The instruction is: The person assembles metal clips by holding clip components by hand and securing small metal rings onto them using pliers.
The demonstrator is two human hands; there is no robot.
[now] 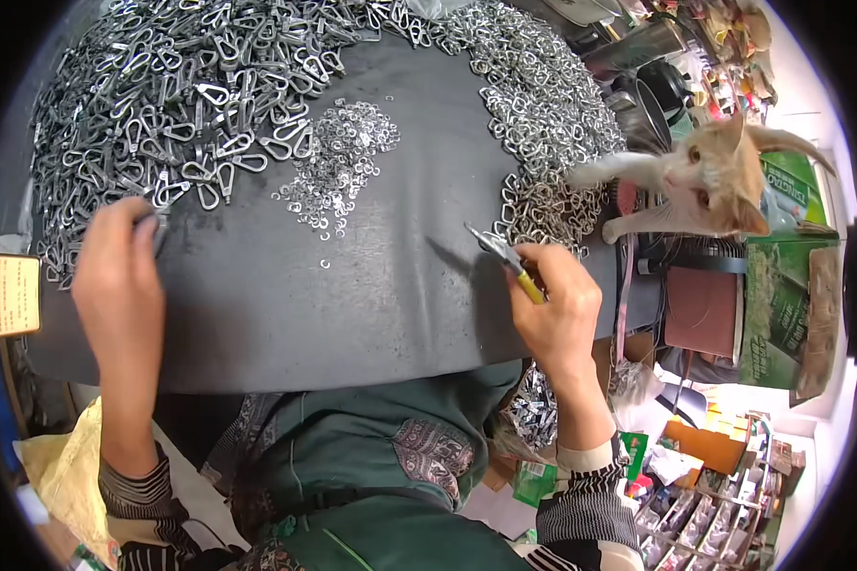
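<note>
My left hand (pixel 119 276) is at the near left edge of a big heap of metal snap hooks (pixel 190 86). Its fingers are bent together around something dark at their tips, too hidden to name. In my right hand (pixel 562 300) is a pair of pliers (pixel 505 252) with yellow handles, its jaws pointing up and left over the table. Beyond the pliers, a long heap of metal rings (pixel 552 105) runs along the right side, its near end (pixel 548 214) more brownish. Between the two heaps lies a small scatter of silvery open rings (pixel 338 162).
An orange and white cat (pixel 705 176) leans over the table's right edge with a front paw on the rings. The dark table (pixel 352 324) has a curved near edge. A green carton (pixel 781 314) stands at the right, and a bag of metal parts (pixel 533 409) sits below the table.
</note>
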